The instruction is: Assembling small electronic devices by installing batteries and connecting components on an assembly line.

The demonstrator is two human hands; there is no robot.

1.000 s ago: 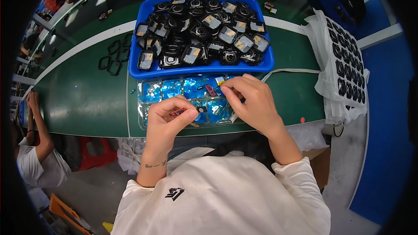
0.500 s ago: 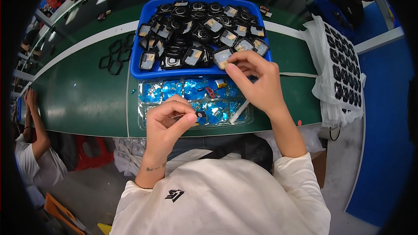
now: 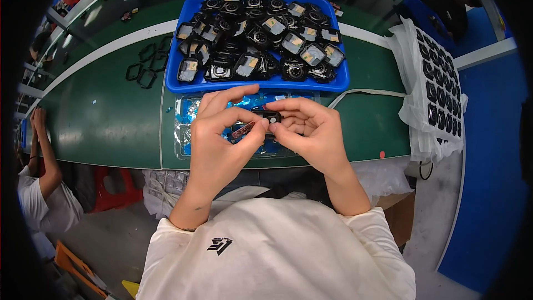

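My two hands meet over a clear divided plastic tray filled with shiny blue-wrapped pieces. Between the fingers of my right hand is a black watch case, seen nearly edge-on, with a pale round spot on it. My left hand pinches a small reddish circuit board beside the case, and its thumb and forefinger reach the case's near edge. Fingers partly hide both parts. Just beyond my hands stands a blue bin heaped with black watch cases, some showing grey insides with tan stickers.
Black frames lie on the green table left of the bin. On the right are white-wrapped trays holding rows of dark parts; a pale cable runs toward them. Another person's hands rest at the far left table edge.
My right hand has drawn back from the bin's near edge with a watch case, toward my body. My left hand has moved up and right to meet it.
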